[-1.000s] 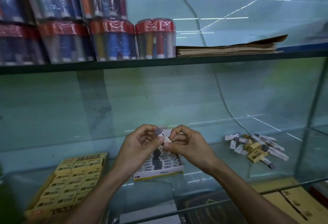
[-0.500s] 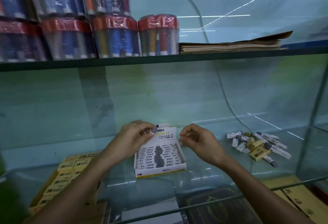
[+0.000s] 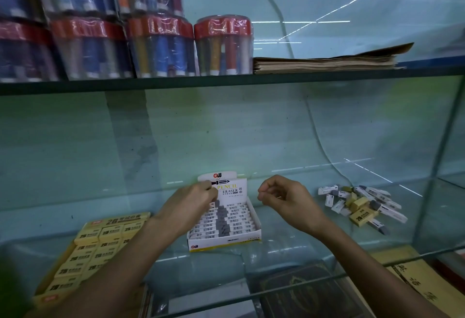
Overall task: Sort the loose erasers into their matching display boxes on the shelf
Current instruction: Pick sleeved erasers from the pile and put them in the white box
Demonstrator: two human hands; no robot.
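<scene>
One head-worn wide-angle view is looking forward and slightly down into a glass shelf point(image 3: 226, 257) from close range; both forearms are entering from the bottom edge; the upper shelf point(image 3: 226, 82) is crossing near eye level; straight edges are bowing toward the frame's sides; no second view is sharing the scene.
</scene>
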